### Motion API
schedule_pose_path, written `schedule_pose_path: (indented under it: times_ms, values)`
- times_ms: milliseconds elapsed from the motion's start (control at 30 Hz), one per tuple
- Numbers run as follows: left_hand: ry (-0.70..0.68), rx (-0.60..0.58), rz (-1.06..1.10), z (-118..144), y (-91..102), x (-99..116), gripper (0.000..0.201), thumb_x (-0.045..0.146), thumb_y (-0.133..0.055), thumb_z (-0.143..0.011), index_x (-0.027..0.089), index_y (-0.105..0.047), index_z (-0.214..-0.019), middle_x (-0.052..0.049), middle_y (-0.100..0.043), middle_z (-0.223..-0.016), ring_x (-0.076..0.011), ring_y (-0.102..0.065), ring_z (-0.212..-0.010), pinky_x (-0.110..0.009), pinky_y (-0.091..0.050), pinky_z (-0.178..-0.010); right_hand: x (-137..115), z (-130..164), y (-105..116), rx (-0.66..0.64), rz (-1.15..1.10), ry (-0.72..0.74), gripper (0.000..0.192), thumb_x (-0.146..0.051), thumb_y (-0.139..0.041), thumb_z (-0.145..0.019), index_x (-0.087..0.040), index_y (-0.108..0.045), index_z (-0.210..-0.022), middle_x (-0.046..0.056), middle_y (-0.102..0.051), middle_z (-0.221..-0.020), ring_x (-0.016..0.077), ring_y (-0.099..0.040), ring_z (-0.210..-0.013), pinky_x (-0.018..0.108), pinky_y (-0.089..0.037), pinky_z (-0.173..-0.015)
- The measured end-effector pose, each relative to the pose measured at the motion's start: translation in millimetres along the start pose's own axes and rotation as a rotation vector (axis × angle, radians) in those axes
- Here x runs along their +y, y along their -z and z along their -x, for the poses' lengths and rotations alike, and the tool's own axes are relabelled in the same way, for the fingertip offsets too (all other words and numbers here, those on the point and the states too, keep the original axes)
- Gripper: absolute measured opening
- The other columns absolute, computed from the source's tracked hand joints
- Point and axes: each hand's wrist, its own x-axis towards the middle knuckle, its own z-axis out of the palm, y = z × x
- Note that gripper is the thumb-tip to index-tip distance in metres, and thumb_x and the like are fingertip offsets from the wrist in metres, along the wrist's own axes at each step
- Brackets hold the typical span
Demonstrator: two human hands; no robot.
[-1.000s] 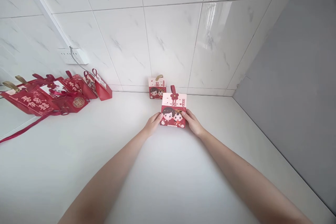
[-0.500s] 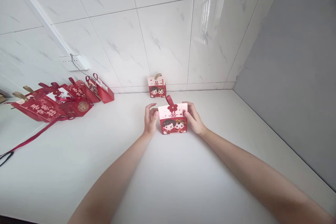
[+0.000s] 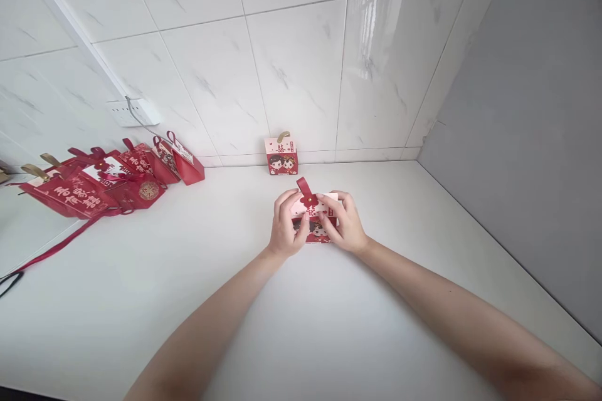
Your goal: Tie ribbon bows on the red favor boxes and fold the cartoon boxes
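Note:
A red and pale pink gift box (image 3: pixel 324 237) stands on the white table, printed with two cartoon figures. On its upper part sits a dark red flower tag (image 3: pixel 309 200), and a red ribbon loop (image 3: pixel 303 185) rises above that. My left hand (image 3: pixel 288 225) grips the box from the left, thumb on the front face and fingers at the top edge. From the right, my right hand (image 3: pixel 345 222) holds it with thumb on the front and fingers by the flower tag. Both hands cover much of the printed front.
A similar box with a gold loop (image 3: pixel 283 156) stands against the tiled wall behind. Several red gift boxes (image 3: pixel 78 194) cluster at the left, with a long red ribbon (image 3: pixel 66 241) trailing toward the front. A wall socket (image 3: pixel 133 113) is above them, and a grey panel (image 3: pixel 527 125) bounds the right.
Both hands have moved inward from the box's sides onto its front and top, thumbs now near its middle. The box's upper part appears tilted back slightly.

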Motion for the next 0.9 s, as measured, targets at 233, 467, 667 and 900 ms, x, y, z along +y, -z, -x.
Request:
schedule_pose_path:
  times_ms: [233, 467, 667, 900]
  values:
    - [-0.007, -0.034, 0.008, -0.5, -1.0, -0.9, 0.047, 0.018, -0.052, -0.088, 0.016, -0.042, -0.133, -0.018, -0.046, -0.133, -0.0274, -0.047, -0.127, -0.047, -0.045, -0.104, -4.4, -0.8, -1.7, -0.033, -0.100, 0.019, 0.059, -0.015, -0.056, -0.087, -0.031, -0.037, -0.140, 0.010, -0.055, -0.113, 0.0264, -0.054, -0.108, 0.046, -0.051, -0.087]
    - [-0.031, -0.063, 0.020, -1.3, -0.8, -2.6, 0.052, 0.014, -0.054, -0.086, 0.015, -0.041, -0.136, -0.019, -0.044, -0.137, -0.0273, -0.045, -0.131, -0.045, -0.045, -0.105, -2.3, -0.5, -2.2, -0.049, -0.132, -0.026, 0.052, -0.018, -0.054, -0.089, -0.031, -0.038, -0.138, 0.010, -0.058, -0.122, 0.0263, -0.056, -0.108, 0.047, -0.052, -0.088]
    - [-0.040, -0.070, 0.009, 0.4, -0.2, -3.4, 0.049, 0.015, -0.053, -0.087, 0.016, -0.042, -0.134, -0.019, -0.042, -0.137, -0.0278, -0.045, -0.131, -0.044, -0.048, -0.102, -3.2, 1.0, -2.9, -0.049, -0.140, -0.044, 0.051, -0.020, -0.053, -0.090, -0.031, -0.038, -0.138, 0.010, -0.056, -0.118, 0.0262, -0.057, -0.107, 0.047, -0.053, -0.087]
    - [-0.015, -0.058, 0.018, 0.7, -1.0, -3.2, 0.044, 0.017, -0.053, -0.087, 0.015, -0.043, -0.130, -0.019, -0.043, -0.136, -0.0277, -0.048, -0.128, -0.045, -0.050, -0.099, -2.9, 0.5, -2.7, -0.050, -0.151, -0.053, 0.049, -0.020, -0.054, -0.090, -0.029, -0.038, -0.136, 0.011, -0.056, -0.118, 0.0266, -0.057, -0.109, 0.047, -0.053, -0.089]
